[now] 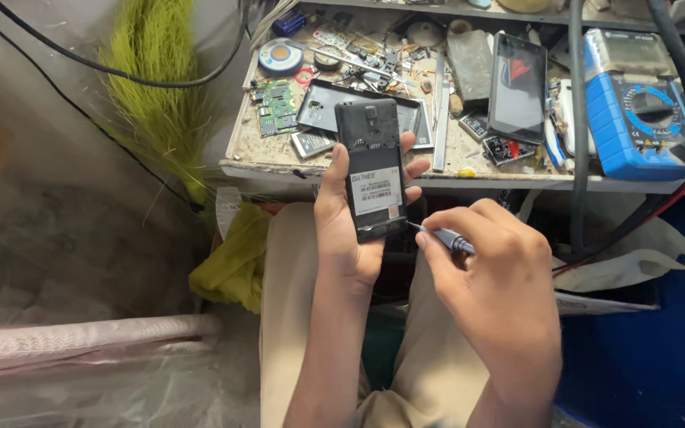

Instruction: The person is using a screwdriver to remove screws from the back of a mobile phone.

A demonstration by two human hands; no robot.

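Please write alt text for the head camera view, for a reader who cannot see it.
The left hand holds an opened black phone, while the right hand touches a small screwdriver to its lower edge. Behind lies a cluttered workbench with a blue multimeter.

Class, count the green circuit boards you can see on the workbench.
1: the green circuit board lies at the bench's left end, beside the grey phone cover. Others may be hidden in the clutter.

Cluttered workbench (279,162) and its surroundings
Blue multimeter (636,119) at the workbench's right end; green circuit board (277,107) at its left; yellow cloth (235,261) below.
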